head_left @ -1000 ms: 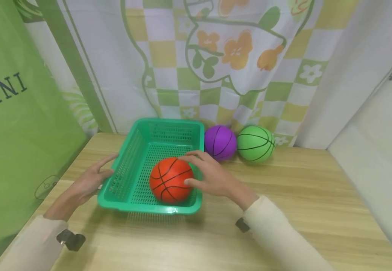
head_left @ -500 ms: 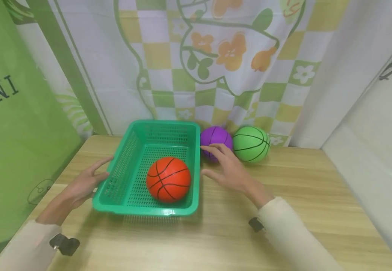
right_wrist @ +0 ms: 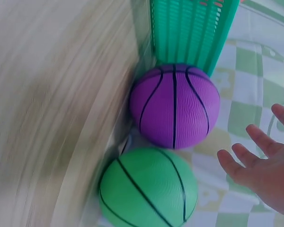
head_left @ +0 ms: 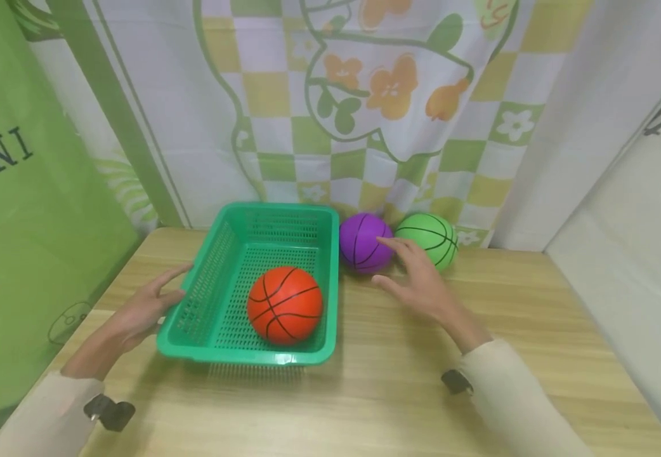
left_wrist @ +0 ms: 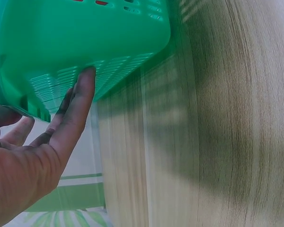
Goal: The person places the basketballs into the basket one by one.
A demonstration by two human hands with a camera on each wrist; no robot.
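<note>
A red toy basketball [head_left: 285, 305] lies inside the green plastic basket [head_left: 333, 298], toward its near right corner. My left hand [head_left: 143, 311] is at the basket's left side; in the left wrist view its straight fingers [left_wrist: 75, 116] rest along the outer wall, with the thumb close to the rim. To the right of the basket, my right hand [head_left: 422, 285] is held in the air with nothing in it, fingers spread. Beyond its fingertips are a purple toy basketball [head_left: 365, 244] and a green toy basketball [head_left: 430, 236], the latter partly covered by the hand in the head view.
A wooden table [head_left: 399, 393] bears everything. Behind it hangs a checked, flower-printed curtain [head_left: 319, 133], close to the purple and green balls. Green cloth [head_left: 33, 209] rises on the left, and a pale wall [head_left: 639, 228] stands on the right.
My right hand has left the red ball in the basket and moved right over the basket's rim, toward the purple and green balls. The left hand stays at the basket.
</note>
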